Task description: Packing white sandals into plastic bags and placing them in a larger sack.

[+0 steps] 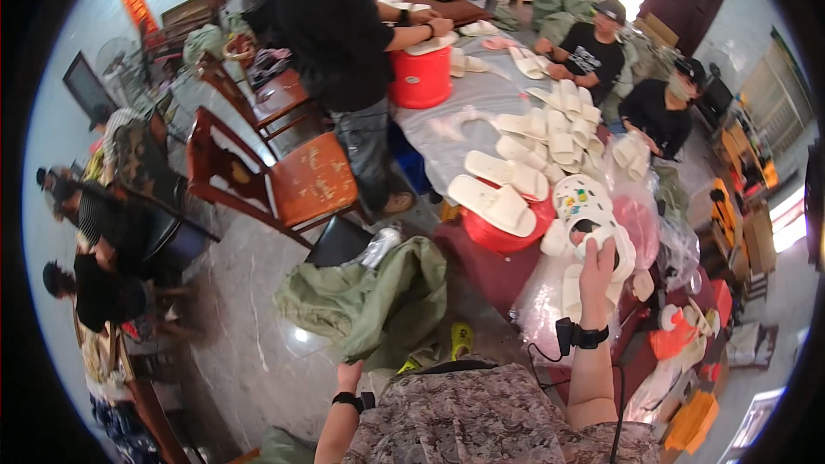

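My left hand (348,375) is low in front of me, closed on the lower edge of a crumpled green woven sack (378,301). To the right, my right hand (596,268) grips a white clog (620,251) at the table's near side. Another white clog (583,196), dotted with small coloured charms, lies against it just beyond. White slippers (491,204) rest on a red round stool or bucket (507,239) left of that hand. Clear plastic bags (540,301) lie beside and under the clogs.
A heap of white slippers (563,125) covers the table (438,133) ahead. Another red bucket (421,79) stands farther off, by a standing person in black. Wooden chairs (314,176) stand to the left. Several people sit around the table and along the left wall.
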Action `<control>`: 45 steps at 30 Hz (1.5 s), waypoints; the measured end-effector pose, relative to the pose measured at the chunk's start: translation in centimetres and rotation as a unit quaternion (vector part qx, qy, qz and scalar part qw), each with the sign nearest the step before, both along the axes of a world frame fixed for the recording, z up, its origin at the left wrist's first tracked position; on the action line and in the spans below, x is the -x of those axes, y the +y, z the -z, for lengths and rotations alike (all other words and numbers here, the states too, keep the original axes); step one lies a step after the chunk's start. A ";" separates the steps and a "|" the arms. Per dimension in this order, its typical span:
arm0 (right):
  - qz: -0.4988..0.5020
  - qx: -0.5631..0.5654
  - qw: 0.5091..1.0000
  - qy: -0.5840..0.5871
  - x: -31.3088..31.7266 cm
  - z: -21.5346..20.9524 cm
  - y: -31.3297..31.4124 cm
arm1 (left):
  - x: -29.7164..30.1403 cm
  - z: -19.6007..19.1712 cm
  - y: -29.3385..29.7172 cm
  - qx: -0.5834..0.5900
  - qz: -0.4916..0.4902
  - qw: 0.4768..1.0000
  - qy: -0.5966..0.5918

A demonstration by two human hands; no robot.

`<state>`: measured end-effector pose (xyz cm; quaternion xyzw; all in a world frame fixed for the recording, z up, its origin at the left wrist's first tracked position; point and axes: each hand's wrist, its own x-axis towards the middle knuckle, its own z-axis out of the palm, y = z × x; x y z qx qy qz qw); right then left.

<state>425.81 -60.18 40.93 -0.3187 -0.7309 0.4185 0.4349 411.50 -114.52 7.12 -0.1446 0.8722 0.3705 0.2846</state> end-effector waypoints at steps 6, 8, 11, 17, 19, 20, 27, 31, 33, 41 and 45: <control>-0.172 0.027 0.982 -0.072 13.2 2.8 -7.7 | -1.0 -1.1 -0.7 -0.006 -0.032 0.999 -0.019; -0.213 -0.164 0.959 -0.086 17.6 5.4 -7.9 | -1.1 -1.7 -0.4 0.005 -0.020 0.999 0.031; -0.267 -0.234 0.928 -0.112 23.6 8.8 -8.8 | -1.8 -2.9 0.2 0.023 -0.020 0.999 0.028; -0.382 -0.355 0.834 -0.179 30.5 16.2 -9.4 | -2.6 -5.7 2.8 -0.108 -0.135 0.985 -0.017; -0.414 -0.389 0.793 -0.223 30.5 18.3 -10.2 | -2.4 -5.0 3.1 -0.073 -0.155 0.984 -0.042; -0.424 -0.407 0.772 -0.241 30.2 19.5 -10.2 | -2.2 -3.9 3.1 -0.071 -0.156 0.984 -0.047; -0.483 -0.355 0.741 -0.302 26.6 25.9 -11.7 | -3.3 0.0 1.3 -0.078 -0.210 0.974 -0.037; -0.470 -0.305 0.759 -0.331 26.9 25.6 -11.9 | -3.1 -1.5 2.1 -0.100 -0.243 0.964 -0.038; -0.469 -0.267 0.762 -0.358 27.3 25.5 -11.9 | -2.7 -2.0 2.3 -0.096 -0.236 0.966 -0.049; -0.406 -0.383 0.788 -0.260 25.8 28.6 -12.8 | -2.2 -2.1 2.7 -0.064 -0.231 0.969 -0.066; -0.485 -0.127 0.843 -0.195 28.2 29.0 -11.4 | -2.7 -0.8 1.6 -0.078 -0.214 0.973 -0.042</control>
